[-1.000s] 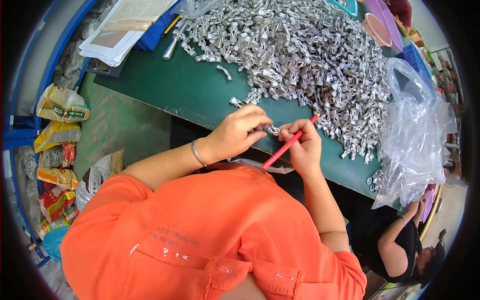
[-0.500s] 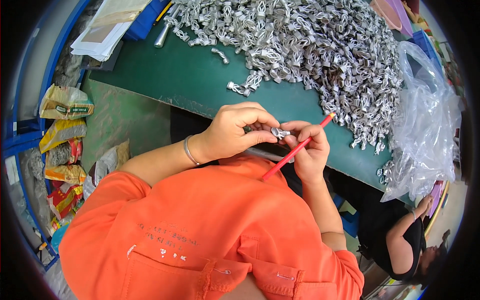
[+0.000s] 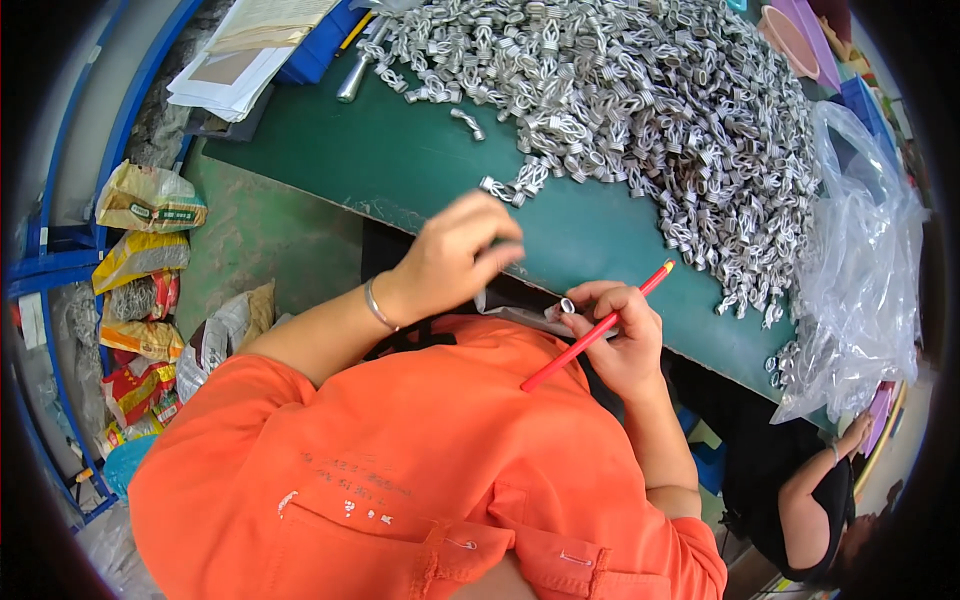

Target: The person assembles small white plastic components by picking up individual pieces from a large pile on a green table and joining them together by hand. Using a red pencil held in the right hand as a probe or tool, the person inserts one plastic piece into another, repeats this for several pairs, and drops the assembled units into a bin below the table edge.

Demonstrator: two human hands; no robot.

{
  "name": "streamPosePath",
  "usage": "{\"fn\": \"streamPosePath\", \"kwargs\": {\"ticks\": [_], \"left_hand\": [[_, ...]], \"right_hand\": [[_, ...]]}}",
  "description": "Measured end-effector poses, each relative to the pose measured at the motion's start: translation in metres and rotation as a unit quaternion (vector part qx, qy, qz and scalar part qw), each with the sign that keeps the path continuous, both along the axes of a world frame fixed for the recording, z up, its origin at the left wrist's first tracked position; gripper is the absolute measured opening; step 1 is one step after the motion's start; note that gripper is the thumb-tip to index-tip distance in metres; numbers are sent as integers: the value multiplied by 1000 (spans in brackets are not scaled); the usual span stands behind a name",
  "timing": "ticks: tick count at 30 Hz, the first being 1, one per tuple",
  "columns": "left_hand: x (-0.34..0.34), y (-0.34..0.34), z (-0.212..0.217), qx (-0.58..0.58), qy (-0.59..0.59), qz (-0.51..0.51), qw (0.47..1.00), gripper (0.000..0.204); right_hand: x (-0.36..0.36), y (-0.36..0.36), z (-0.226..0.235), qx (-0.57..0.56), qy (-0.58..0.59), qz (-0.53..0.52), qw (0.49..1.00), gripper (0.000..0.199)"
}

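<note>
My right hand (image 3: 622,338) is closed, pinching a small silver metal fitting (image 3: 567,306) between thumb and fingertips. A red pencil (image 3: 590,345) also lies across that hand, held slantwise between the fingers, its tip toward the green table. My left hand (image 3: 455,252) is raised over the table's near edge, a little blurred, thumb and fingers apart with nothing seen between them. Beyond it, a few loose fittings (image 3: 516,184) lie on the green tabletop (image 3: 400,150), beside a large heap of silver fittings (image 3: 640,90).
A metal tool (image 3: 352,80), papers (image 3: 235,70) and a blue bin (image 3: 315,50) are at the table's far left. Clear plastic bags (image 3: 860,270) hang over the right end. Sacks (image 3: 150,200) stand on the left by a blue rack. At lower right, another person (image 3: 810,490) is working.
My left hand has let go of the fitting and moved away to the left, its fingers spreading. My right hand keeps the fitting and the pencil. The whole view has shifted slightly.
</note>
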State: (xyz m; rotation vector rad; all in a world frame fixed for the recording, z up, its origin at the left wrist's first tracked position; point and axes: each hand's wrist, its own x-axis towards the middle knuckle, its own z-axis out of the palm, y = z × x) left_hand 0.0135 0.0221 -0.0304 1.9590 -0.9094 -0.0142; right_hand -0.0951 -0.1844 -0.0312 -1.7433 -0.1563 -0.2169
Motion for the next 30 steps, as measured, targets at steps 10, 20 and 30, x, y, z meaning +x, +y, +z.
{"fn": "streamPosePath", "kwargs": {"ticks": [10, 20, 30], "left_hand": [[19, -1, -3, 41, 13, 40, 998, 11], [-12, -12, 6, -133, 293, -39, 946, 10], [-10, -14, 11, -103, 96, -47, 989, 16]], "right_hand": [[16, 6, 1, -67, -29, -87, 994, 26], [28, 12, -4, 1, -45, -69, 997, 25], [19, 12, -6, 43, -39, -60, 997, 26]]}}
